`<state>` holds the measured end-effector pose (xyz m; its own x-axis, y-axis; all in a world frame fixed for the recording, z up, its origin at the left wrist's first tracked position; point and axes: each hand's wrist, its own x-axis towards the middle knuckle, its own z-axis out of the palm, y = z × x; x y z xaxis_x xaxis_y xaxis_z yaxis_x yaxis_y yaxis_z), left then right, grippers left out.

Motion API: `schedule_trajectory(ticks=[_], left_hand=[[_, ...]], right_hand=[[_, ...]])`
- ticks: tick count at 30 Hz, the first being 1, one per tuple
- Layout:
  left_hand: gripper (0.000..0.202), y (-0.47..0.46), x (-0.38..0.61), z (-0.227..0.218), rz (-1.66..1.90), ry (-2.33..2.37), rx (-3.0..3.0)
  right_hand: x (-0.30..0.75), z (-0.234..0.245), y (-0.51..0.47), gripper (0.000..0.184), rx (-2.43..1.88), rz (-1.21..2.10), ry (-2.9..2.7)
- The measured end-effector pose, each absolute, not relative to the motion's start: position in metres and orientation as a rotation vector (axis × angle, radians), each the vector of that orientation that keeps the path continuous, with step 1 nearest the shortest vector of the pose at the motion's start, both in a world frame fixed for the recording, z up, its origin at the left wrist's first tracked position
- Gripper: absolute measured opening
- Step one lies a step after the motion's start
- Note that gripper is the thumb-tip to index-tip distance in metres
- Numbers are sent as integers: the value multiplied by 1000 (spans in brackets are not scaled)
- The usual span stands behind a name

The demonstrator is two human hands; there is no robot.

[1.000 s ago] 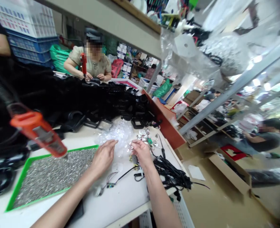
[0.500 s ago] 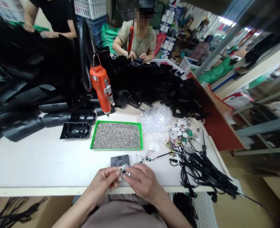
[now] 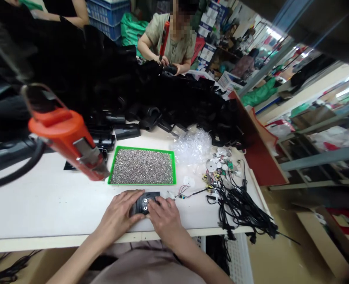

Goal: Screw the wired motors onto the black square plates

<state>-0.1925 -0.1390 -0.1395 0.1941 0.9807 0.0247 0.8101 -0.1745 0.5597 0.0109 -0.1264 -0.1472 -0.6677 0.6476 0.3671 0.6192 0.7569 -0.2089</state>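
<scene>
A small black plastic housing (image 3: 154, 194) lies on the table in front of me, with two small round silvery pieces (image 3: 145, 204) in its face. My left hand (image 3: 121, 215) grips its left side, fingers over the far edge and thumb along the near edge. On the other side, my right hand (image 3: 166, 217) has curled fingers pressed onto the housing, with fingertips beside the silvery pieces. Just beyond stands a shallow green tray (image 3: 174, 167) full of tiny metal screws. An orange electric screwdriver (image 3: 70, 138) hangs at the left, touched by neither hand.
Wired small parts (image 3: 182, 194) lie right of my hands. Further right are a black cable bundle (image 3: 239, 209) and loose parts (image 3: 221, 163). Clear plastic pieces (image 3: 193, 146) sit behind. Black housings (image 3: 127, 131) pile up at the back, where a co-worker (image 3: 174, 37) handles a black part.
The small silvery piece that was between my fingers is now at the black housing, and both hands have come down onto it. The orange screwdriver appears nearer and further left.
</scene>
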Motion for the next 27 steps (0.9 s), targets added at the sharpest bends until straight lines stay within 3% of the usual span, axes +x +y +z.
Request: schedule_trajectory(ticks=[6, 10, 13, 16, 22, 27], left_hand=[[57, -147, -197, -148, 712, 1684, 2140], [42, -150, -187, -138, 968, 1723, 2091], [30, -141, -163, -126, 1030, 1640, 2171], [29, -121, -124, -118, 849, 1558, 2411], [26, -87, -60, -116, 77, 1497, 2550], [10, -88, -58, -117, 61, 1463, 2508]], right_hand=[[42, -122, -124, 36, -958, 130, -2464], [96, -96, -87, 28, -1450, 75, -2263], [114, -89, -68, 19, -1650, 219, -2462], [111, -96, -67, 19, -1699, 295, -2632], [125, -113, -95, 5, -1802, 316, -2668], [142, -103, -103, 15, -1817, 458, -2393]])
